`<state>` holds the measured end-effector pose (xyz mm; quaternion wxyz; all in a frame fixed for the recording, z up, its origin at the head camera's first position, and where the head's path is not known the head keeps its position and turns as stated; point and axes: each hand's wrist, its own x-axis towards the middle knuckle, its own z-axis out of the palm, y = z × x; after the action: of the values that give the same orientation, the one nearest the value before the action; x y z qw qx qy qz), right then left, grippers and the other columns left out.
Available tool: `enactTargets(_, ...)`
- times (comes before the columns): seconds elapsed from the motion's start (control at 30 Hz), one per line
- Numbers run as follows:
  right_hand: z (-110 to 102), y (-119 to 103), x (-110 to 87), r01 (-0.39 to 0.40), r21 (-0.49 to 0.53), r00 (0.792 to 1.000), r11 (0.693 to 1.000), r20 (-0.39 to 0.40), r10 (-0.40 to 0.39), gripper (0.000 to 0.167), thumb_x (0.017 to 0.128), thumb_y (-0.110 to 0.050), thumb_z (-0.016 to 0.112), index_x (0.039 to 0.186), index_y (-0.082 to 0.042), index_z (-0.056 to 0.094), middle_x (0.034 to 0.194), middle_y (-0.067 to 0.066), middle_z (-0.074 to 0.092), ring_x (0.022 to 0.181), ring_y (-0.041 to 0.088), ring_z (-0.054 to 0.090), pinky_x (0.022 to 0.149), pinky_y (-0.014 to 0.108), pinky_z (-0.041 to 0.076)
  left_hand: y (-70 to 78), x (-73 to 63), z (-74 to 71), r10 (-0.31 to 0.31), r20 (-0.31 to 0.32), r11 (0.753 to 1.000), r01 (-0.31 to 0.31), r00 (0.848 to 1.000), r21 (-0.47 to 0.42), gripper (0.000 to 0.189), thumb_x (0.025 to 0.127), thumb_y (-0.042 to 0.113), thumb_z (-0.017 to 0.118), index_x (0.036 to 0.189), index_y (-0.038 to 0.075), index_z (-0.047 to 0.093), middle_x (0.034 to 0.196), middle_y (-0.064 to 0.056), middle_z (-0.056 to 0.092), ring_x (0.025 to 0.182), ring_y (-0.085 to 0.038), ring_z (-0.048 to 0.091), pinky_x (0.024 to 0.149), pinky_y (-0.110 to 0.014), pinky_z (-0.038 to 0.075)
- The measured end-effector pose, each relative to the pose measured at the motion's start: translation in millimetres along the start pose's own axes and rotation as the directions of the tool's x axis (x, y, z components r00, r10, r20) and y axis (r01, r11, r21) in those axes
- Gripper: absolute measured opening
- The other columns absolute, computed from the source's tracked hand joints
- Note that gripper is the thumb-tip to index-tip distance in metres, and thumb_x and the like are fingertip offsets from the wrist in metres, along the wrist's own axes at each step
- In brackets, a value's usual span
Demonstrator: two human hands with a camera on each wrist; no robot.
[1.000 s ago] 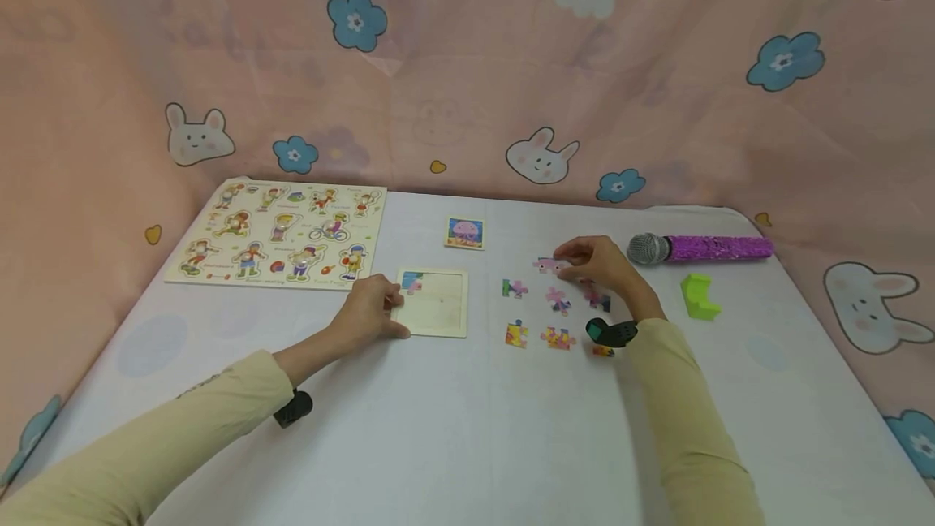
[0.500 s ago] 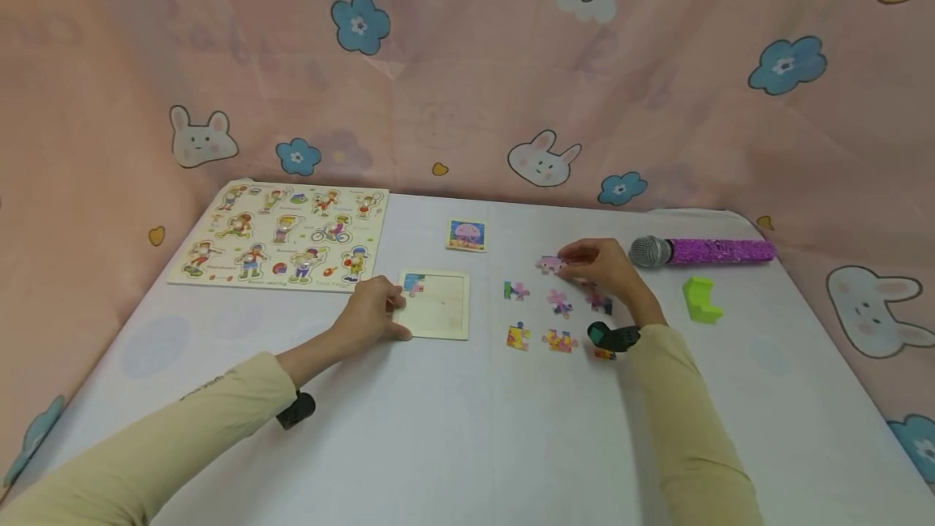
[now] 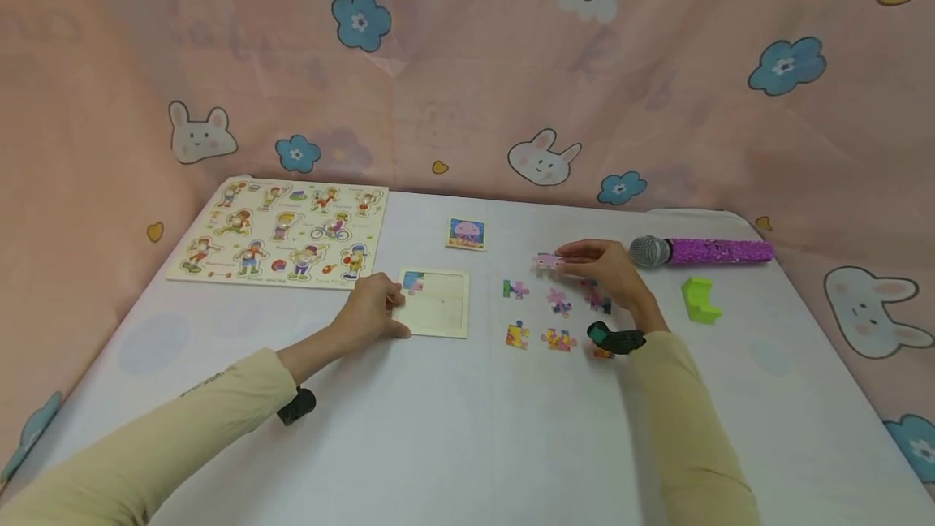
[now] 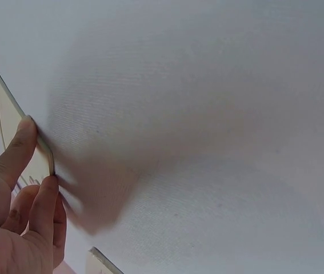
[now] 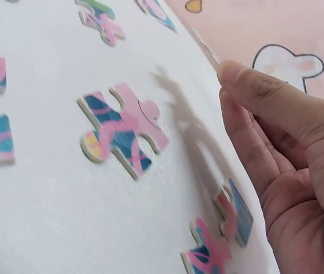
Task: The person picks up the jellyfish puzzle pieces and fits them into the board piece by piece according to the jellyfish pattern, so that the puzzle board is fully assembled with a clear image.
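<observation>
My left hand (image 3: 365, 311) grips the left side of a square wooden puzzle tray (image 3: 441, 311). In the left wrist view its thumb and fingers hold the tray's edge (image 4: 7, 114) on either side of a corner. One blue and pink piece (image 3: 413, 281) lies in the tray's upper left corner. Between thumb and fingertips, my right hand (image 3: 601, 266) pinches a pink jigsaw piece (image 3: 546, 260). That piece is seen edge-on and raised off the cloth in the right wrist view, its shadow below. Several loose pieces lie near the hand, one pink and blue piece (image 5: 122, 128) closest to the camera's middle.
A large picture board (image 3: 281, 234) lies at the back left, and a small square jellyfish picture (image 3: 465, 234) stands behind the tray. To the right are a purple glittery microphone (image 3: 701, 250) and a light green block (image 3: 701, 299). A patterned pink curtain (image 3: 438, 63) rises behind the table.
My right hand has taken up the pink jigsaw piece from the top of the loose pieces and lifted it slightly. The left hand stays on the tray.
</observation>
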<state>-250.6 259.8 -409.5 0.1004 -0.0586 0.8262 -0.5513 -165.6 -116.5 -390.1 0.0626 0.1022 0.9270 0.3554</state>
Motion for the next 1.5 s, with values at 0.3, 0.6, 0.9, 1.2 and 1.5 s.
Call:
enactTargets(0.3, 28.6, -5.9, -0.3, 0.008, -0.003, 0.999, 1.0, -0.033, -0.008, 0.041, 0.081, -0.018, 0.078, 0.116, -0.003, 0.065, 0.113, 0.007, 0.067, 0.105, 0.014, 0.062, 0.091, 0.023, 0.047, 2.1, 0.0, -5.2, -0.025, 0.036, 1.0, 0.025, 0.999, -0.003, 0.043, 0.061, 0.001, 0.088, 0.096, -0.009, 0.066, 0.091, -0.014, 0.058, 0.08, -0.022, 0.05, 0.07, -0.03, 0.044)
enactTargets(0.6, 66.8, -30.3, -1.0, 0.037, 0.031, 0.999, 0.999, -0.019, -0.036, 0.037, 0.081, -0.016, 0.078, 0.114, -0.003, 0.067, 0.113, 0.01, 0.067, 0.104, 0.018, 0.063, 0.094, 0.03, 0.047, -3.2, 0.6, -5.7, -0.01, 0.035, 1.0, 0.011, 0.999, -0.027, 0.045, 0.061, 0.003, 0.089, 0.098, -0.009, 0.067, 0.097, -0.016, 0.06, 0.081, -0.022, 0.049, 0.071, -0.031, 0.044)
enactTargets(0.9, 105.2, -43.9, 0.4, 0.068, 0.041, 0.998, 0.997, 0.014, -0.069, 0.031, 0.083, -0.015, 0.076, 0.112, -0.006, 0.069, 0.109, 0.008, 0.068, 0.099, 0.017, 0.064, 0.081, 0.022, 0.051, -6.3, -0.7, -5.0, 0.004, 0.027, 0.998, -0.002, 1.0, -0.056, 0.047, 0.063, 0.003, 0.088, 0.102, -0.011, 0.067, 0.112, -0.022, 0.061, 0.086, -0.023, 0.053, 0.073, -0.032, 0.045)
enactTargets(1.2, 131.8, -44.6, 8.0, 0.126, 0.079, 0.992, 0.989, 0.013, -0.127, 0.028, 0.079, -0.006, 0.077, 0.106, -0.001, 0.07, 0.103, 0.011, 0.07, 0.09, 0.017, 0.065, 0.084, 0.025, 0.05, -6.4, 1.9, -3.4, -0.006, 0.045, 0.998, 0.009, 0.999, -0.065, 0.043, 0.063, 0.002, 0.088, 0.099, -0.01, 0.067, 0.108, -0.02, 0.061, 0.085, -0.022, 0.05, 0.073, -0.031, 0.044)
enactTargets(1.5, 150.0, -52.7, 10.4, 0.197, 0.034, 0.98, 0.98, 0.027, -0.198, 0.025, 0.079, -0.001, 0.076, 0.103, 0.004, 0.07, 0.101, 0.016, 0.07, 0.084, 0.018, 0.066, 0.08, 0.025, 0.053, -4.8, 1.6, -7.0, 0.01, 0.043, 0.999, -0.009, 0.999, -0.037, 0.045, 0.062, 0.002, 0.088, 0.099, -0.012, 0.066, 0.105, -0.021, 0.061, 0.088, -0.025, 0.055, 0.069, -0.03, 0.044)
